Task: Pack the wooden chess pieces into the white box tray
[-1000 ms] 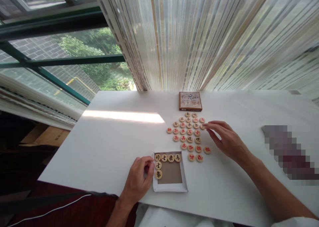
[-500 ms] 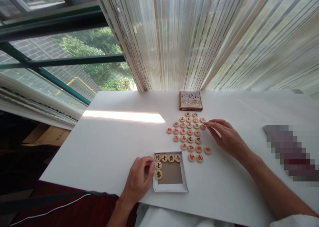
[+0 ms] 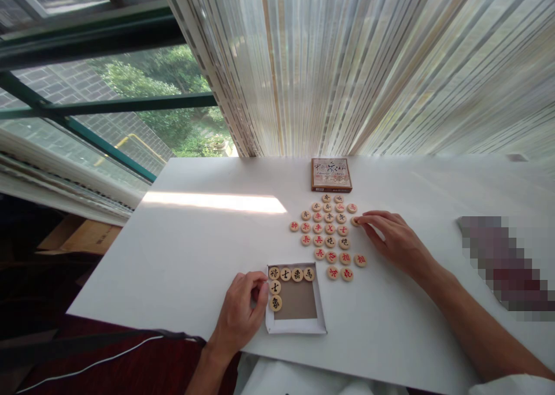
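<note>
My right hand (image 3: pixel 396 239) has its thumb and fingertips closed on a round Chinese chess piece (image 3: pixel 355 221) at the right edge of a group of pieces; its marking is mostly covered. Around it lie several wooden pieces with red or black characters, such as a red one (image 3: pixel 343 230) to its left. At the near side of the table, my left hand (image 3: pixel 243 308) has curled fingers at the left wall of a shallow open box (image 3: pixel 321 302). Inside the box, black-marked pieces, one a horse piece (image 3: pixel 308 274), line the far side and the left side.
A Chinese chess box lid (image 3: pixel 332 175) lies behind the pieces on the white table (image 3: pixel 182 256). Sunlight makes a bright strip at the left. A pixelated object (image 3: pixel 505 262) lies at the far right. A striped curtain (image 3: pixel 312 65) and an open window border the table's back.
The piece under my right fingertips has shifted slightly right, away from its neighbours, and its character is now covered. My left hand and the box have kept their places.
</note>
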`<action>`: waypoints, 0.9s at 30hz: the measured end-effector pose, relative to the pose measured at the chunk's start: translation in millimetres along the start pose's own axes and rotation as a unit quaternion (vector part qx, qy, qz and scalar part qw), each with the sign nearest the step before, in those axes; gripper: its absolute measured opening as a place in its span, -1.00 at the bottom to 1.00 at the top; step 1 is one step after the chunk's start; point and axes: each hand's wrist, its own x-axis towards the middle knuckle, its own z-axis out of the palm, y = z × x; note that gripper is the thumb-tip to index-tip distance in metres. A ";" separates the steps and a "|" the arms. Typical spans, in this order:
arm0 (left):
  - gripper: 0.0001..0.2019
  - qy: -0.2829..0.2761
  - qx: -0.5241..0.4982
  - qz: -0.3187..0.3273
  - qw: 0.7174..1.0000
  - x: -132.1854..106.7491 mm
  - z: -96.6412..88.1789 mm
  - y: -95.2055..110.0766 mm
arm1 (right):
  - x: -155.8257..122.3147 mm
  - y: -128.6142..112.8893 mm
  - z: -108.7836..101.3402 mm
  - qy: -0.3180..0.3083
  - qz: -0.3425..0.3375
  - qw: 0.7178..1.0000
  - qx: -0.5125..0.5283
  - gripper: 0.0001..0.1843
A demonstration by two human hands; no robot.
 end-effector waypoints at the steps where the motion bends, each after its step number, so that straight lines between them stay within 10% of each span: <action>1: -0.88 0.001 0.000 0.001 1.000 0.3 0.0 0.0 | -1.8 0.0 -1.0 0.000 0.001 1.000 -0.001 -0.77; 27: -0.88 -0.007 -0.004 -0.005 1.000 -2.2 0.9 -5.0 | -18.9 -0.6 -2.2 -0.028 0.091 0.994 0.052 -0.77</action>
